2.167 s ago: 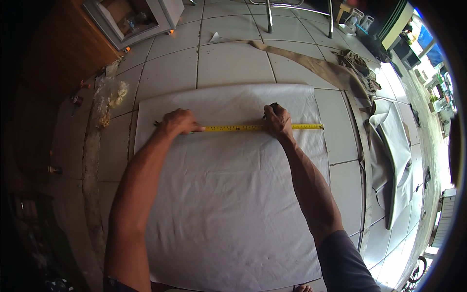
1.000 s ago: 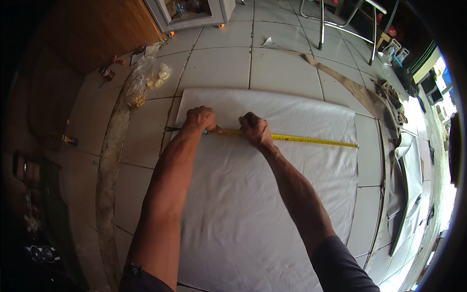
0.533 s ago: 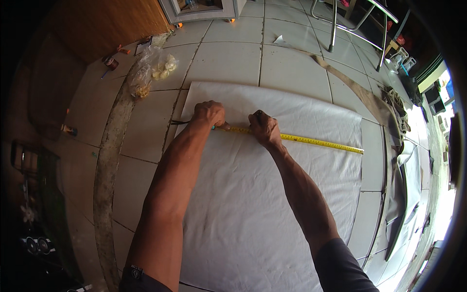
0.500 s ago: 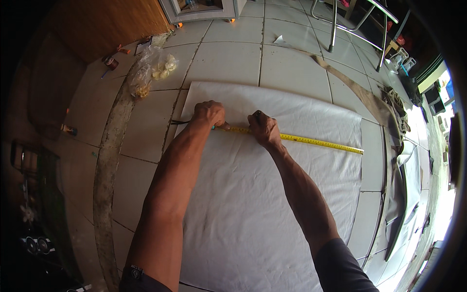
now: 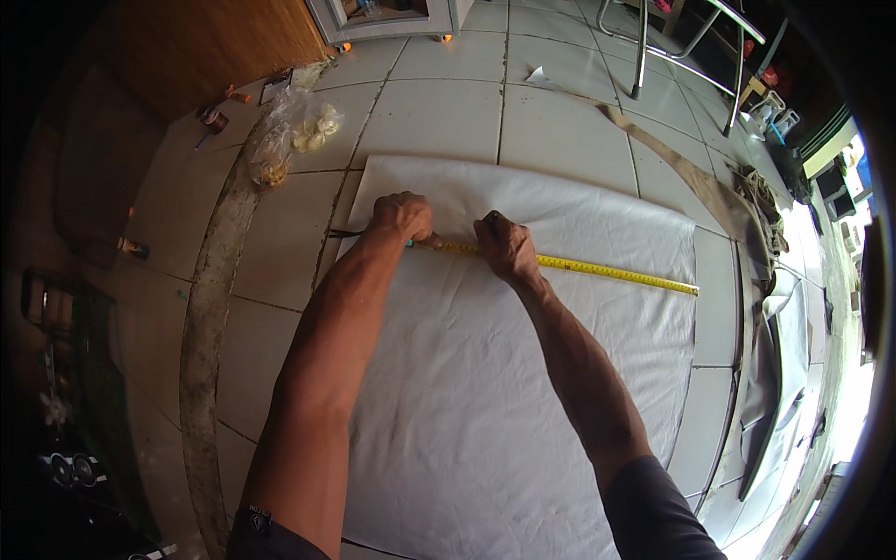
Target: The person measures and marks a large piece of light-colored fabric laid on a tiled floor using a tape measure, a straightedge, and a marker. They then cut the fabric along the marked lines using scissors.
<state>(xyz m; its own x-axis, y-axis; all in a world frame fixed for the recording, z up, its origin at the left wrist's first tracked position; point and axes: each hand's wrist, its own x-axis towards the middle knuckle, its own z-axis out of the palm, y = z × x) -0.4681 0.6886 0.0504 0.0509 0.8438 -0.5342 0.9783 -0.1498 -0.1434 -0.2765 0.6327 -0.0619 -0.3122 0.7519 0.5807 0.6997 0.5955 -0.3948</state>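
A large sheet of white fabric [image 5: 485,392] lies spread over the floor, its far edge slightly slanted. Across its upper part runs the yellow blade of a tape measure [image 5: 616,274], reaching the sheet's right edge. My left hand [image 5: 403,217] is closed around the case end of the tape measure, most of which it hides; a bit of teal shows beneath, and a dark strap sticks out to the left. Beside it, my right hand [image 5: 509,245] is closed over the blade, pinching a dark pen-like stick whose end shows at the top of the fist; its tip is hidden.
Clear plastic bags with pale contents [image 5: 303,131] lie at the far left by a rough cement strip [image 5: 207,345]. A metal-legged chair [image 5: 642,47] stands at the far right. A brown cloth strip [image 5: 672,159] and folded pale sheets [image 5: 779,373] lie along the right.
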